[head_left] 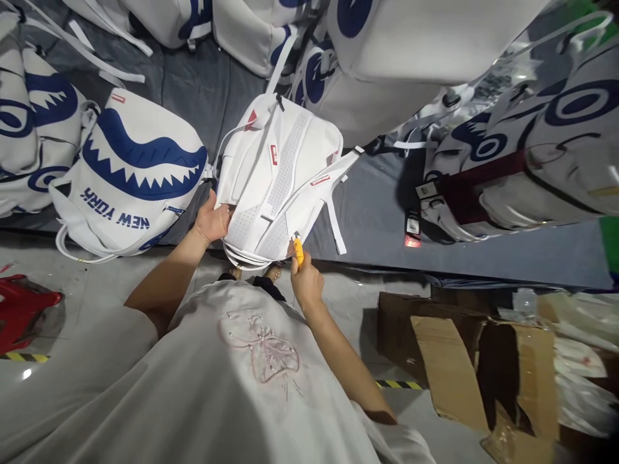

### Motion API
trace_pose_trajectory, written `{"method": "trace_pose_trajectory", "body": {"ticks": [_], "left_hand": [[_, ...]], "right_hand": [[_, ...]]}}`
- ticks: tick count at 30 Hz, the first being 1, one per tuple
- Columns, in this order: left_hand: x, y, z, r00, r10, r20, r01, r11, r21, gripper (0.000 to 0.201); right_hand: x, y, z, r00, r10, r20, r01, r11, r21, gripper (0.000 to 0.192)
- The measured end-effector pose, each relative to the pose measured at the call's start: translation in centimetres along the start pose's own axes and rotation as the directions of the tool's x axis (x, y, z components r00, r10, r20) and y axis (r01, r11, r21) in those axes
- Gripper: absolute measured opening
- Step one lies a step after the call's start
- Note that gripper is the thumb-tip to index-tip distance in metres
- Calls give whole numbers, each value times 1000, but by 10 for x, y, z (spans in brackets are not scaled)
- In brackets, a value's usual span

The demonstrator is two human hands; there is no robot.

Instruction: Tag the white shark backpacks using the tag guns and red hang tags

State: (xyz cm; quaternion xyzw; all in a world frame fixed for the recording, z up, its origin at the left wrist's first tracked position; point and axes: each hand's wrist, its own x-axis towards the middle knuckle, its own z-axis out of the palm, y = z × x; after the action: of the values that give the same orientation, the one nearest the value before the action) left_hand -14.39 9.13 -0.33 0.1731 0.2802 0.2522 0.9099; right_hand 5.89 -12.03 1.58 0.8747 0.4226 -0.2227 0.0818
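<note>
The white backpack (251, 164) lies in the middle of the frame, straps up, on the grey-covered table (377, 212), its near edge close to the table's front. The hands are apart: the left hand (213, 219) is at the bag's left side, fingers partly hidden against it, so whether they grip or merely rest I cannot tell; the right hand (307, 280) is closed around a yellow tool (298, 252) whose tip is at the bag's lower right corner. The bag looks light for its bulk, though what is inside is hidden. Its smooth shell should give under pressure and may slide a little on the cloth, while the dotted back panel (293, 151) seems padded and firmer — a good place for a flat palm. For lifting, the thick side walls look like a surer hold than the loose strap end (336, 225) at centre right, which would likely swing and let the body sag. White fabric probably marks and nicks easily — a light touch suits it, especially near the tool's tip.
</note>
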Motion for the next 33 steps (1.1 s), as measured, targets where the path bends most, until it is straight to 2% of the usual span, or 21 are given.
{"method": "trace_pose_trajectory", "body": {"ticks": [6, 12, 20, 27, 29, 33], "left_hand": [[4, -3, -3, 1000, -22, 12, 21, 998, 63, 88], [-3, 3, -2, 995, -5, 98, -1, 998, 63, 94], [8, 0, -7, 998, 61, 13, -62, 994, 95, 91], [9, -1, -9, 998, 60, 30, -62, 993, 98, 91], [9, -2, -7, 998, 46, 45, -49, 995, 83, 91], [6, -5, -2, 997, 3, 81, -6, 999, 39, 86]], "right_hand": [[13, 4, 6, 1000, 7, 28, -8, 1000, 6, 33], [-18, 19, 8, 1000, -20, 9, 19, 998, 62, 37], [-42, 27, 6, 1000, 3, 6, -4, 990, 144, 35], [-49, 32, 6, 999, 19, 46, -28, 980, 197, 34], [-59, 42, 5, 998, 16, 61, -28, 977, 211, 35], [-99, 64, 5, 995, -65, 75, 43, 962, 270, 45]]}}
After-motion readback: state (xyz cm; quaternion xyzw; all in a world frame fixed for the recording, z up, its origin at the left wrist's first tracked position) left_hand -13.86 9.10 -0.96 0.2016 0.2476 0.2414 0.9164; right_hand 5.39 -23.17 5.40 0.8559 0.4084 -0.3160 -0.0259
